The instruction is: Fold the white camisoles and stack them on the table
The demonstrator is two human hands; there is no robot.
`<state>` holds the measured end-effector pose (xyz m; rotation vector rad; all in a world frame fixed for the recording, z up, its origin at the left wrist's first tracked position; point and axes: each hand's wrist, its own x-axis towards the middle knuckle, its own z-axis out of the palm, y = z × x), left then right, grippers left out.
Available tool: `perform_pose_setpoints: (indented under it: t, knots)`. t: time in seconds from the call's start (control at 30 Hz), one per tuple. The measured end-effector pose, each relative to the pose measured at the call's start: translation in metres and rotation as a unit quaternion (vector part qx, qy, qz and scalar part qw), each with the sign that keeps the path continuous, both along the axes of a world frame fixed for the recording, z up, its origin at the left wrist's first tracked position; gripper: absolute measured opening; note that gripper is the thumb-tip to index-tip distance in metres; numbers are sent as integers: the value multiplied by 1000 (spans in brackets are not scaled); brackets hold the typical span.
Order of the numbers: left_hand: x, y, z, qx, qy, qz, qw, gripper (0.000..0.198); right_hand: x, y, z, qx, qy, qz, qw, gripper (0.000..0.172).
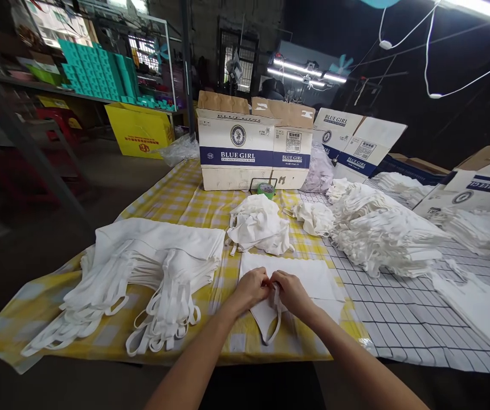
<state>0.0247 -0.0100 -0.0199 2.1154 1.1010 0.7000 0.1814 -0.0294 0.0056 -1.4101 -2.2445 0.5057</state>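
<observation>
A white strappy top (305,274) lies flat on the yellow checked cloth in front of me. My left hand (250,289) and my right hand (291,289) meet over it, fingers pinched together at the base of a strap. The loop of that strap (276,330) hangs down toward the table's front edge below my right hand. The exact bit of fabric between my fingertips is partly hidden. To the left is a thick stack of similar white tops (159,236), its straps fanned out toward me. A crumpled white heap (258,225) sits just beyond my hands.
A printed cardboard box (236,176) stands at the back, a roll of green tape (265,189) before it. On the right, a large pile of white garments (382,228) covers part of the grid-patterned cloth (364,307). A yellow box (140,130) is at the far left.
</observation>
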Motion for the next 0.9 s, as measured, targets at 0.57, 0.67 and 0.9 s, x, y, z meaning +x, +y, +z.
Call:
perform_pose_setpoints:
  t: [0.57, 0.67, 0.9]
  knots:
    - [1, -10, 6, 25, 9, 23, 999, 8, 1, -58, 17, -384, 665, -129, 627, 34]
    - [-3, -14, 12, 28, 10, 3, 1000, 12, -2, -87, 23, -370, 678, -109, 626, 42]
    - [-22, -16, 31, -23, 49, -80, 995, 39, -15, -164, -33, -378, 678, -143, 614, 58]
